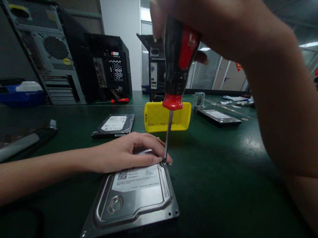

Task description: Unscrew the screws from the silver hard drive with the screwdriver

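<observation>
A silver hard drive (136,200) with a white label lies flat on the dark green table, close in front of me. My left hand (128,151) rests on its far end, fingers stretched flat and pressed together, fingertips beside the screwdriver tip. My right hand (215,19) grips the top of a red and black screwdriver (177,68) held upright. Its thin metal shaft comes down to the drive's far right corner.
A yellow plastic bin (159,119) stands just behind the drive. Two more hard drives (115,125) (218,117) lie farther back. Open computer cases (44,46) line the back left. A second red screwdriver (119,100) lies near them. Another person is partly visible at the far right.
</observation>
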`<action>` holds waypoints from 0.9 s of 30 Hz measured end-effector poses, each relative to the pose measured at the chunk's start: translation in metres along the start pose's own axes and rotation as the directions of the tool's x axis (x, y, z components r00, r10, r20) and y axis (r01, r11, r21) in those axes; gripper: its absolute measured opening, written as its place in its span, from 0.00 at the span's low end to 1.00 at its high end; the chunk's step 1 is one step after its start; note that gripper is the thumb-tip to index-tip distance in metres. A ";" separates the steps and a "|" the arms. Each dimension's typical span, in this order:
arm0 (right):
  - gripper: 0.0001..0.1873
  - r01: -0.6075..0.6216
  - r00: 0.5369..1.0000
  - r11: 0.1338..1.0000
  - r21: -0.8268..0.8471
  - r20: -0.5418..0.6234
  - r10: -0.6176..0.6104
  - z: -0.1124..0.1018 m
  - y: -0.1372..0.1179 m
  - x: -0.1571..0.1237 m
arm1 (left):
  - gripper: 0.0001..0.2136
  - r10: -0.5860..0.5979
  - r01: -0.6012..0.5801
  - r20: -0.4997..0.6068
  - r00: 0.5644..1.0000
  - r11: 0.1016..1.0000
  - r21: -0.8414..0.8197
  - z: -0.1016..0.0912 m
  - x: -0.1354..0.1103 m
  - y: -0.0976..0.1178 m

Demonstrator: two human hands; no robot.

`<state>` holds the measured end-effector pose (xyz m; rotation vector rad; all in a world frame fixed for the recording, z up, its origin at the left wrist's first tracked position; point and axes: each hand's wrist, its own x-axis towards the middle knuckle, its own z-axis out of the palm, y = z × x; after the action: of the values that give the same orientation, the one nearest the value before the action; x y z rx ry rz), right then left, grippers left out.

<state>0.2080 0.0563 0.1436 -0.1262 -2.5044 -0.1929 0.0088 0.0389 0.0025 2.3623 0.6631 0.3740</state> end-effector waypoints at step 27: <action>0.24 -0.067 0.995 0.996 0.053 -0.070 0.070 0.006 -0.004 0.001 | 0.09 -0.004 0.005 -0.010 1.000 1.000 0.028 0.000 -0.001 0.000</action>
<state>0.2035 0.0536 0.1394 -0.1810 -2.4274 -0.1035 0.0076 0.0382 0.0020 2.3866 0.6824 0.3774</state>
